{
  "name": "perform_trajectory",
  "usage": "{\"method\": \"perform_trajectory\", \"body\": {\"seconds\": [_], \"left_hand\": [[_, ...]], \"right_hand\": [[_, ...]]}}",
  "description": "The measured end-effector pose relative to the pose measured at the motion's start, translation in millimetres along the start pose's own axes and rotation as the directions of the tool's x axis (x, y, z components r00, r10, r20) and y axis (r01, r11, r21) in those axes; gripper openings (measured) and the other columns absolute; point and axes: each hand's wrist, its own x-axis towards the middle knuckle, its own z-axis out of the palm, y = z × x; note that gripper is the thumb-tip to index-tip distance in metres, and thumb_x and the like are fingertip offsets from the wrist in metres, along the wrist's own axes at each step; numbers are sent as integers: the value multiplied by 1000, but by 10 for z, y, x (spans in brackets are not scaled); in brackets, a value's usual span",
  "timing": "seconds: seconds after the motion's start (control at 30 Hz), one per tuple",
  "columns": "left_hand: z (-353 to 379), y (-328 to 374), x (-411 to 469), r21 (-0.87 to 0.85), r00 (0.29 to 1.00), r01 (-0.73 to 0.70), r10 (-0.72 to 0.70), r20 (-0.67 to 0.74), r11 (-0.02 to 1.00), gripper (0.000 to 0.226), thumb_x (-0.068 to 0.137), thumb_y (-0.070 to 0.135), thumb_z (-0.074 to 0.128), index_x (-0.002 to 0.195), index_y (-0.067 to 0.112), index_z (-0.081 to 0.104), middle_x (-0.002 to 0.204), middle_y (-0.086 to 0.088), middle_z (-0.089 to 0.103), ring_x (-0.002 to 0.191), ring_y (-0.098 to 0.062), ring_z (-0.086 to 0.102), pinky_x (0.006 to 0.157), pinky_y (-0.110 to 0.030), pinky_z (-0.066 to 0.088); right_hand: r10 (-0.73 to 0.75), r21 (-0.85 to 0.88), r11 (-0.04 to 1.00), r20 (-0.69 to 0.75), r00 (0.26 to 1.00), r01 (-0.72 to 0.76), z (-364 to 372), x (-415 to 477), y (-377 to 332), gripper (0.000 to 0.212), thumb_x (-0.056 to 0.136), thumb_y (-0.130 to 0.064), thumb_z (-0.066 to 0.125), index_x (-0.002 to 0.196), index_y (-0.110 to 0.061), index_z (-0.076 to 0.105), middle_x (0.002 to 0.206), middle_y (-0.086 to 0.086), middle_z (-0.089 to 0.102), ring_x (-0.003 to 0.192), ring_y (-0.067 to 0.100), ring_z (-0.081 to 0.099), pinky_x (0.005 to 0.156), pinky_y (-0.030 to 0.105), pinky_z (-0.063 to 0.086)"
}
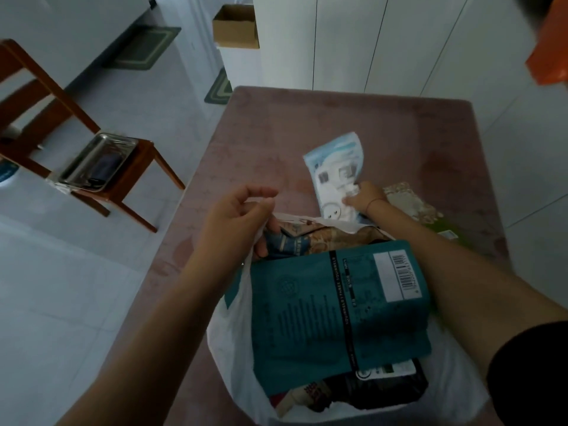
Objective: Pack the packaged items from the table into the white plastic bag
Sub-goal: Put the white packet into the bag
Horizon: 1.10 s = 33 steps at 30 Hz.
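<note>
Several packets already fill the white plastic bag [227, 342], which stands open at the near edge of the table [307, 118]. Nearest inside it, at the bag's near rim, lie a dark packet [396, 392] and a red and brown packet [310, 396], both partly covered. Over them, across the middle of the bag, lies a large teal packet [307, 318] with its printed back and barcode facing up. Beyond it, against the bag's far rim, a brown and blue packet [307, 238] shows in part.

The left hand [236, 222] is at the bag's far left corner, its fingers curled round the white plastic there and holding that edge up. Just past the bag's far rim the right hand [362, 198] pinches the near end of a pale blue and white packet [335, 167] between thumb and curled fingers. The packet tilts away from the bag, and its near end overlaps the bag's far rim. Whether it rests on the table cannot be told.

To the right of the bag's far rim, just beside the right wrist, a green and beige packet [412, 204] lies flat on the table. Far to the left of the bag a wooden chair [132, 182] stands on the floor with a metal tray [118, 138] on its seat. Well beyond the bag, a cardboard box [235, 26] sits on a white unit [239, 66].
</note>
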Motion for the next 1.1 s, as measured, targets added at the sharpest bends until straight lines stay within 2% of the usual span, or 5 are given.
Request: {"method": "perform_trajectory", "body": {"seconds": [0.3,0.43,0.6,0.8,1.1], "left_hand": [[-89,138,-461,-146,996,-1,-12,-92,989,26,99,7,34,119,5,51,100,-13,63,30,4,46,32,-7,33],[-218,137,-661,-170,988,-45,19,-155,984,29,96,2,36,115,14,54,101,-7,65,29,1,39,32,-8,31],[-429,106,-989,-187,978,-35,-6,-210,982,40,91,-3,39,121,19,52,97,0,67,33,-3,37,32,-12,30],[-351,149,-1180,-250,984,-100,58,-170,963,41,92,-4,37,128,13,47,108,-5,67,34,-3,31,33,-13,28],[-72,94,-1151,-184,995,-93,83,-59,979,36,91,-1,44,114,26,47,114,-1,59,48,-1,53,48,-16,46]], "right_hand": [[-509,230,732,-439,740,641,-1605,-1713,-751,32,81,-15,71,111,-10,63,108,-5,64,82,-2,65,80,16,54],[-551,-106,833,-252,796,543,-1467,-2409,-686,62,65,-72,63,99,-19,63,99,1,72,87,19,69,81,41,57],[-449,-346,700,467,762,624,-799,-2990,-525,24,84,-24,65,106,-15,61,108,2,65,100,19,60,78,25,43],[-354,-617,338,616,704,710,23,-3256,-636,15,90,-23,52,100,-12,56,79,5,54,77,25,58,60,29,39],[-691,205,654,-231,685,729,-444,-2999,-474,33,85,-33,64,113,-16,57,106,-2,55,97,8,53,86,11,44]]}}
